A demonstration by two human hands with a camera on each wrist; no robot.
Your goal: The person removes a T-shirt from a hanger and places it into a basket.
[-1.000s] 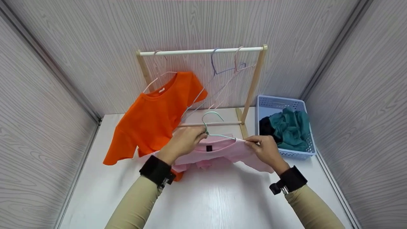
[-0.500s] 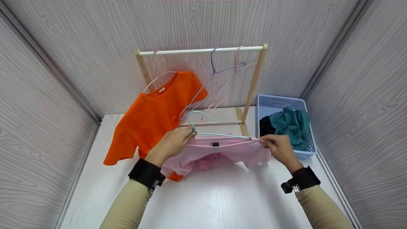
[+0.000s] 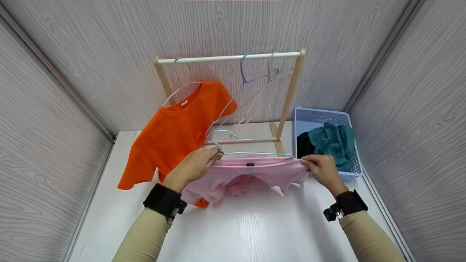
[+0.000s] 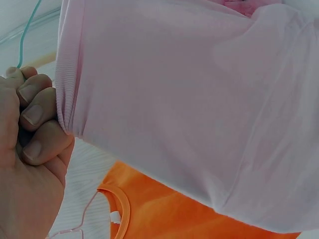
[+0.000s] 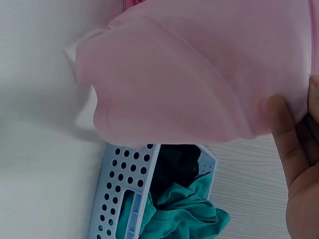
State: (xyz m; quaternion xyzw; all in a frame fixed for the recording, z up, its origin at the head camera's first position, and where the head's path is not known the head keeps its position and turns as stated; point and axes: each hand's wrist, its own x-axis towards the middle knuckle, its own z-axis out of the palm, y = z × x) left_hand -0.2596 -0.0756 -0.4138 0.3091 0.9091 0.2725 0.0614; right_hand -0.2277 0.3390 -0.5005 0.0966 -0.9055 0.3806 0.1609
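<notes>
A pink T-shirt [image 3: 262, 173] with a dark neck label is stretched between my hands over the table. Its neckline goes round a mint-green hanger [image 3: 251, 153], whose hook points up and whose right arm reaches inside the right shoulder. My left hand [image 3: 194, 163] grips the hanger just below the hook, fingers curled; in the left wrist view the ribbed collar lies right at those fingers. At the right shoulder, my right hand [image 3: 322, 171] pinches the shirt's fabric [image 5: 199, 69] between thumb and fingers. The hanger's left arm is hidden behind my left hand and the shirt.
Behind stands a wooden rack with a white rail [image 3: 218, 58]. An orange T-shirt [image 3: 178, 131] hangs at its left on a pink hanger; a purple hanger [image 3: 242, 71] and another pink hanger [image 3: 269, 67] hang bare. At right, a blue basket [image 3: 358, 160] holds teal and black cloth.
My right hand has moved right, drawing the pink T-shirt's neckline wider over the hanger's right arm. My left hand and the hanger's hook have shifted left.
</notes>
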